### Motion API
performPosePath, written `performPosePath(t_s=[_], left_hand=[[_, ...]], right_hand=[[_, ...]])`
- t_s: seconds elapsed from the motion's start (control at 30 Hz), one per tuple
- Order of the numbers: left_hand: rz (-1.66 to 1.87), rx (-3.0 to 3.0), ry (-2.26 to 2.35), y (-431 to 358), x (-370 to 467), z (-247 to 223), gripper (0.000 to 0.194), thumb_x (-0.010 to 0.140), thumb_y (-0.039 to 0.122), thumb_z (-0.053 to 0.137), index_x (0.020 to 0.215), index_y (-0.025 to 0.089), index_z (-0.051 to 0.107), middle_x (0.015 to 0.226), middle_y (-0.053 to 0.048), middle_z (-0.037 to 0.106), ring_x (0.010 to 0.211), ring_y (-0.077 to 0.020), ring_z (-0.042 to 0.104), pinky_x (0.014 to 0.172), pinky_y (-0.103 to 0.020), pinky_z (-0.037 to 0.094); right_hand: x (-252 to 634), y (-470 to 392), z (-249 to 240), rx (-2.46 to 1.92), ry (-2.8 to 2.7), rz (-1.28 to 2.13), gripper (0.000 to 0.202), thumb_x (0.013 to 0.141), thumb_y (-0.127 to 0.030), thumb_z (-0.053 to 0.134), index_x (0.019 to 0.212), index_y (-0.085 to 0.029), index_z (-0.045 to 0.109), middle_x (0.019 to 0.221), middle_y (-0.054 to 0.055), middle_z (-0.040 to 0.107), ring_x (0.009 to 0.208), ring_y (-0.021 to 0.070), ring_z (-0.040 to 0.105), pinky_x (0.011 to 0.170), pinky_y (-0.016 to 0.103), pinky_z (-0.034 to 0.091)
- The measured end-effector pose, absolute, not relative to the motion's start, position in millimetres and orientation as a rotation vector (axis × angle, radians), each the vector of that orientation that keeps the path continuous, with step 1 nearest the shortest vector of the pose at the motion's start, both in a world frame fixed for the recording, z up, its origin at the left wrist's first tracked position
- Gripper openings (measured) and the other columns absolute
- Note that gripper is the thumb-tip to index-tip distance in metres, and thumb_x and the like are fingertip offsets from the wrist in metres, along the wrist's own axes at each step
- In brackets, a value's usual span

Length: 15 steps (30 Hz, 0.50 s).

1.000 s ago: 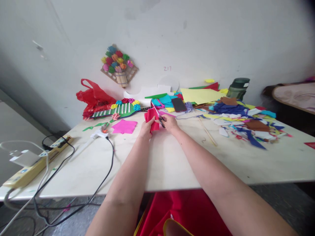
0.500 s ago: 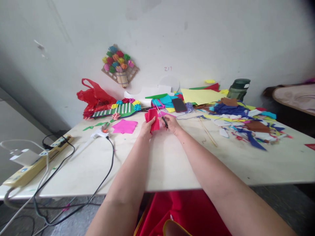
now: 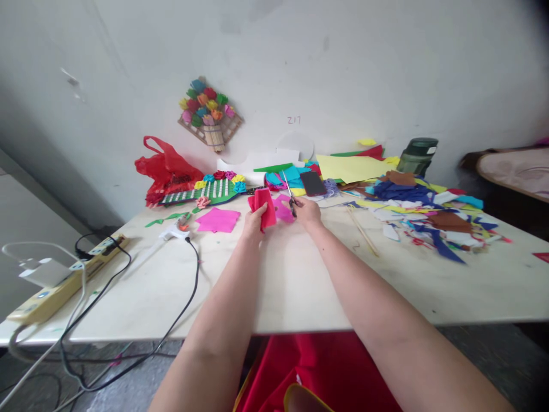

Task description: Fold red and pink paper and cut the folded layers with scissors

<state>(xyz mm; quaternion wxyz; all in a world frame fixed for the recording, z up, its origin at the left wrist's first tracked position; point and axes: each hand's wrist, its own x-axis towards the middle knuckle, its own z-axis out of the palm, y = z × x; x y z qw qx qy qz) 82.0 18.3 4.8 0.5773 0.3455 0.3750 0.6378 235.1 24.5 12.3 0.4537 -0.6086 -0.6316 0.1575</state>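
Pinching red sheets point(image 3: 267, 214) in left grip point(image 3: 254, 222); holding scissors point(image 3: 293, 208) in right grip point(image 3: 309, 213), apart from left grip. For neat cuts, best align sheet edges, tilting points clear of left grip.

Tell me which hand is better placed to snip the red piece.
The right hand, probably: it holds the scissors, though they are apart from the red piece, which the left hand grips.

bare forearms point(image 3: 352, 276), bright red garment point(image 3: 343, 369), yellow-edged brown patch point(image 3: 303, 402)
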Motion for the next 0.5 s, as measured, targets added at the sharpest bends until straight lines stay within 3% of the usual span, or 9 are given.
performPosePath(t_s=[0.2,0.5], left_hand=[[1.507,0.754,0.827,17.9,80.0,9.9,0.026,0.07,0.022,0.059,0.093,0.008,0.059,0.073,-0.011,0.068,0.072,-0.0202,0.066,0.053,-0.022,0.047],[1.482,0.738,0.894,20.2,80.0,6.3,0.03,0.066,0.024,0.059,0.091,0.009,0.059,0.072,-0.011,0.068,0.064,-0.0195,0.064,0.053,-0.026,0.049]], right_hand=[[241.9,19.5,20.1,-1.941,-1.759,0.076,0.037,0.076,-0.05,0.052,0.099,-0.027,0.07,0.092,0.008,0.069,0.088,0.0241,0.062,0.069,0.03,0.043],[246.2,22.4,20.5,-2.082,-1.854,0.113,0.044,0.073,-0.047,0.054,0.101,-0.016,0.068,0.103,0.016,0.067,0.096,0.0285,0.062,0.071,0.033,0.045]])
